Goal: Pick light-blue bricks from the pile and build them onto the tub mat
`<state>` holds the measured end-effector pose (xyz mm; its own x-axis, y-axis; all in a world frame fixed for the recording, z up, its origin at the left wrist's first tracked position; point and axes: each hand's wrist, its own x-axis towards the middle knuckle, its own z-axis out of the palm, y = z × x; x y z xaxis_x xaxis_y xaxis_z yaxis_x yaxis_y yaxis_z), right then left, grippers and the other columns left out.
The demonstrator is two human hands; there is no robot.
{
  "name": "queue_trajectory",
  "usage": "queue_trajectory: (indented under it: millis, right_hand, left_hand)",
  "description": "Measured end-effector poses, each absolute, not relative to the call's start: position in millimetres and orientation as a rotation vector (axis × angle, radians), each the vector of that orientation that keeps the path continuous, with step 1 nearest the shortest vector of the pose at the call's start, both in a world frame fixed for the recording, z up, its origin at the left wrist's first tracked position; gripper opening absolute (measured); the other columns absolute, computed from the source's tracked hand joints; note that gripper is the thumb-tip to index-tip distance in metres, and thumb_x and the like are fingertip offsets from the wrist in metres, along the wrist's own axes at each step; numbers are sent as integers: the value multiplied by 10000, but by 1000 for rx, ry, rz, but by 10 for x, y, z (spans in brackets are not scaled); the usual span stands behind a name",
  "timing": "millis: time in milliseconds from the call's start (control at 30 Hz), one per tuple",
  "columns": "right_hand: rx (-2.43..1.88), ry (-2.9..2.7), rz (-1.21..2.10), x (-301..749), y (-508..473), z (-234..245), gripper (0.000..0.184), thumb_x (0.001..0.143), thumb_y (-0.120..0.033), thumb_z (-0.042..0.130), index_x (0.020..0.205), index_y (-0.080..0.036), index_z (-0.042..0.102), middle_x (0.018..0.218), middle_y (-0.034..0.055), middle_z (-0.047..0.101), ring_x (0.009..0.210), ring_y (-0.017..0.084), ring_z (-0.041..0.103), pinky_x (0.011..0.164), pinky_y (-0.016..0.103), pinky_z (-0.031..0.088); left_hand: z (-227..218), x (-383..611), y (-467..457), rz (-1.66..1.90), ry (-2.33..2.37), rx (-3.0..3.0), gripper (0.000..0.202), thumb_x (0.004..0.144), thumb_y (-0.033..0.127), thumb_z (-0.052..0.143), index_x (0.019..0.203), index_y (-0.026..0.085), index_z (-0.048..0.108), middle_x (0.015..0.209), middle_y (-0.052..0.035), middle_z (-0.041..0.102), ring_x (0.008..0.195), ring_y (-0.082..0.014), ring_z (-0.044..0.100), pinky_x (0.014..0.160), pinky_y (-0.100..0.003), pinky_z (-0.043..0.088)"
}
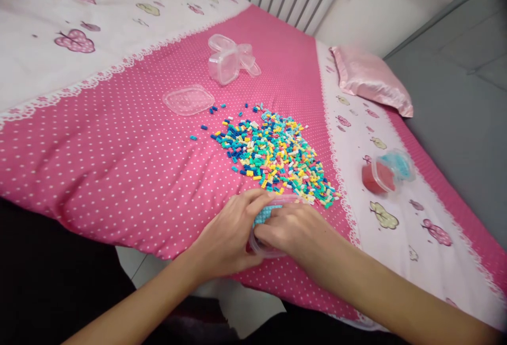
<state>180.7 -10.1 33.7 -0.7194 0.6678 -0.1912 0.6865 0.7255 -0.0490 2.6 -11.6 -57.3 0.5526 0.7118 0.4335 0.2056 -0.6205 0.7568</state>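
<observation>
- Bed (130, 165): pink dotted cover with a white lace-edged band, lay beneath both hands and carried every item listed.
- Pink pillow (370, 78): satin, lay well beyond the right hand, far to its right, by the wall.
- Heap of small bricks (277, 152): blue, teal, yellow, pink and white, lay just beyond the fingertips of both hands; its near edge met the held container.
- Empty clear containers (227, 62): a cluster, stood well beyond the heap, far from both hands.
- Loose clear lid (189, 99): lay flat, beyond the left hand, near the heap's far-left edge.
- Two filled tubs (386, 173): one red, one blue, lay on their sides to the right of the right hand, apart from it.
- Left hand (229, 234) and right hand (295, 229): each grip closed around one clear container (269, 213) of teal bricks, held between them at the bed's near edge.
</observation>
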Motion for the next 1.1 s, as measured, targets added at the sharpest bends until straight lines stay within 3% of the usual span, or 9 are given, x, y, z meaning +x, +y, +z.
queue_trajectory:
  millis: [167,400,1100]
  right_hand:
    - [1107,2815,-191,1832,-116,385,211,816,-14,677,720,-202,679,718,27,741,606,156,575,549,339,224]
    - [1110,2867,-347,1839,-85,382,285,769,51,615,622,-191,593,626,-32,618,583,109,485,554,304,239]
    - [1273,2947,-712,1971,-125,361,230,850,-1,562,745,-206,550,743,-33,629,694,119,511,633,275,293]
  left_hand:
    - [-557,21,-116,999,722,2141,1004,827,206,766,1623,358,174,1539,-113,476,1424,-320,506,1158,-501,502]
    - [-543,27,-112,1006,730,2142,985,829,237,802,1609,342,209,1528,-111,483,1407,-309,518,1154,-484,507]
    - [-582,31,-103,1015,718,2154,1046,787,179,781,1619,357,173,1523,-110,483,1395,-319,525,1135,-510,522]
